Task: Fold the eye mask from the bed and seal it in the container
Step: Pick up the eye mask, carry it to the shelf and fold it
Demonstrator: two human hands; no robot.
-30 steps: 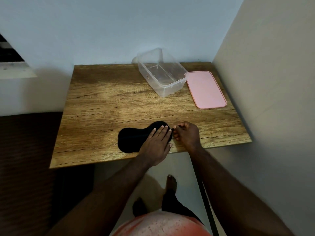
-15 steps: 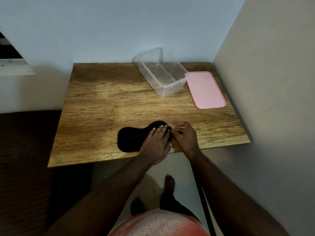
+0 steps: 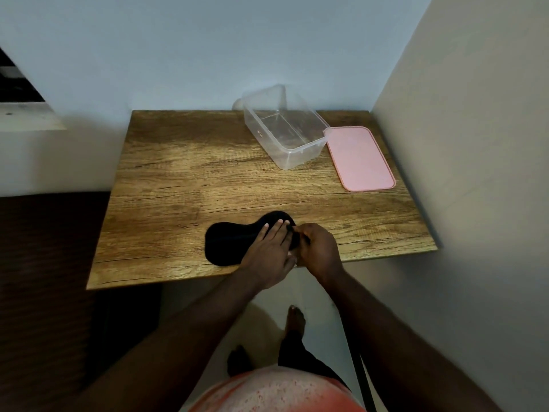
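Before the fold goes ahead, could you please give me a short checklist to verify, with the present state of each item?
1. Mask lies flat on the table: ok.
2. Left hand presses the mask down with straight fingers: ok.
3. Right hand pinches the mask's right end: ok, though the grip is partly hidden.
4. Mask folded: not ok, not yet done.
5. Container open and empty: ok.
6. Lid off, lying on the table to the right of the container: ok.
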